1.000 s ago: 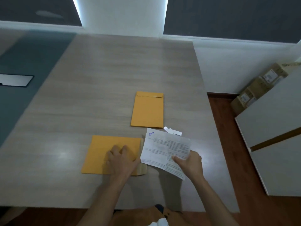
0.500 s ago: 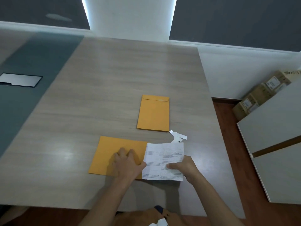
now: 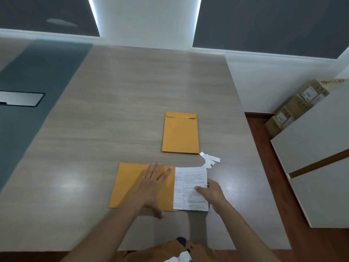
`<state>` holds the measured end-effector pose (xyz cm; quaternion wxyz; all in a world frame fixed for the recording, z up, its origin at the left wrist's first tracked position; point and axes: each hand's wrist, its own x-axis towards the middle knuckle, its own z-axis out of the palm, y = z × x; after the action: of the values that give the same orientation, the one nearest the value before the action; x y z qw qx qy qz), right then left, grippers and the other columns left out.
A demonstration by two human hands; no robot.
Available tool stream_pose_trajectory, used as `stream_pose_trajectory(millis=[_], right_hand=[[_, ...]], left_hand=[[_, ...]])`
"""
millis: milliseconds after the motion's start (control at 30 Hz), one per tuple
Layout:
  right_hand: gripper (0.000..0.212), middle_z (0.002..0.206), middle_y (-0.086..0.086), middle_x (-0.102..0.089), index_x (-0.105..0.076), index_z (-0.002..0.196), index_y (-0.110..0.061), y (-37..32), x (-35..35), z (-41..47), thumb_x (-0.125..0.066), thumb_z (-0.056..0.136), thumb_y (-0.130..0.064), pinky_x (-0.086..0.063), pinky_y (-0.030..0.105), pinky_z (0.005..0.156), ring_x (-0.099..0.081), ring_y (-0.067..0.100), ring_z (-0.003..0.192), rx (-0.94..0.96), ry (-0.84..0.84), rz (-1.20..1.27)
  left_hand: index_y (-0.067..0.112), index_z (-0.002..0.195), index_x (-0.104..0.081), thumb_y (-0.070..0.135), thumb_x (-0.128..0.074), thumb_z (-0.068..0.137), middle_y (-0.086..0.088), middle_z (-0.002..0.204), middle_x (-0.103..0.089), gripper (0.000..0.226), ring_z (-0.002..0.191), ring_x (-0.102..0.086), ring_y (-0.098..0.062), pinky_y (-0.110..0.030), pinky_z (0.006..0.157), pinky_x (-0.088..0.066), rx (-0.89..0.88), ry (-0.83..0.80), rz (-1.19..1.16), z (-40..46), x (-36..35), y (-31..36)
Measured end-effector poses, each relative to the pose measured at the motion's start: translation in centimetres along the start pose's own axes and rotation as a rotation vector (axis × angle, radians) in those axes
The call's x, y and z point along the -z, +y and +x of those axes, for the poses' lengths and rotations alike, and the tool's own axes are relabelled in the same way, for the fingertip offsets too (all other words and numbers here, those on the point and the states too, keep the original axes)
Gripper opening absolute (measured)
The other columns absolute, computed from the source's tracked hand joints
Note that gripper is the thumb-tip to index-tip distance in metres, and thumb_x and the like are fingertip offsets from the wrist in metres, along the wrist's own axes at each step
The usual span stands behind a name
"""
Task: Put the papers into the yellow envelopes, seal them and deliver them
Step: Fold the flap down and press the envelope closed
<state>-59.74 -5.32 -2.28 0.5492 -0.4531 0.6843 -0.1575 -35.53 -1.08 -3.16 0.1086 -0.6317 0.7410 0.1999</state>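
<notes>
Paper (image 3: 190, 188), a printed white sheet, sticks out of the right-hand end of a yellow envelope (image 3: 130, 184) that lies flat and sideways near the front edge of the wooden table (image 3: 132, 91). Part of the sheet is already inside the envelope's mouth, while the rest lies bare on the tabletop to the right. The left hand (image 3: 153, 188) rests palm down on the envelope with its fingers spread out flat, pressing rather than gripping anything; its thumb reaches past the envelope's near edge. The right hand (image 3: 212, 193) is at the sheet's right edge, its thumb lying on top of the printed side and the other fingers curled around the edge, so it pinches the paper. A second yellow envelope (image 3: 180, 134) lies further back on the table, upright as seen from the person, its flap folded down at the far end; it sits apart from the first envelope and from both hands. Just beside its near right corner lie a few small white paper strips (image 3: 209, 160), overlapping each other, close to the far right corner of the sheet but not touching it. Cardboard boxes (image 3: 294, 108) are stacked against the wall on the floor to the right, behind a pale cabinet (image 3: 321, 148).
</notes>
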Motion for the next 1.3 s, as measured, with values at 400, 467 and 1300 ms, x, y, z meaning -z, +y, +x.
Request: stream_pose_trajectory(millis=[400, 467, 1300], right_hand=[[0.023, 0.108, 0.001, -0.072, -0.069, 0.106, -0.014, -0.6, -3.4, -0.7, -0.069, 0.083, -0.012, -0.054, 0.027, 0.077, -0.067, 0.014, 0.093, -0.007, 0.025, -0.101], [0.027, 0.111, 0.0, -0.07, -0.068, 0.111, -0.014, -1.0, -4.8, -1.0, -0.069, 0.084, -0.016, -0.054, 0.027, 0.078, -0.066, 0.017, 0.098, -0.004, 0.035, -0.173], [0.009, 0.097, 0.015, -0.072, -0.067, 0.098, -0.008, -3.1, -6.4, -2.9, -0.062, 0.094, -0.013, -0.06, 0.031, 0.066, -0.072, 0.027, 0.085, -0.167, -0.175, 0.18]], left_hand=[[0.037, 0.145, 0.034, 0.082, -0.074, 0.04, -0.02, 0.157, -0.015, 0.157, 0.146, -0.009, -0.037, -0.051, 0.119, -0.011, -0.175, 0.026, 0.015, 1.2, -0.1, -0.8], [0.037, 0.146, 0.032, 0.079, -0.076, 0.043, -0.019, 0.157, -0.014, 0.155, 0.146, -0.011, -0.036, -0.048, 0.12, -0.014, -0.198, 0.032, -0.034, 1.0, -0.2, -0.8], [0.037, 0.148, 0.028, 0.08, -0.068, 0.056, -0.013, 0.151, -0.022, 0.139, 0.14, -0.021, -0.03, -0.042, 0.118, -0.019, -0.334, 0.103, -0.148, -0.4, 0.2, -0.6]])
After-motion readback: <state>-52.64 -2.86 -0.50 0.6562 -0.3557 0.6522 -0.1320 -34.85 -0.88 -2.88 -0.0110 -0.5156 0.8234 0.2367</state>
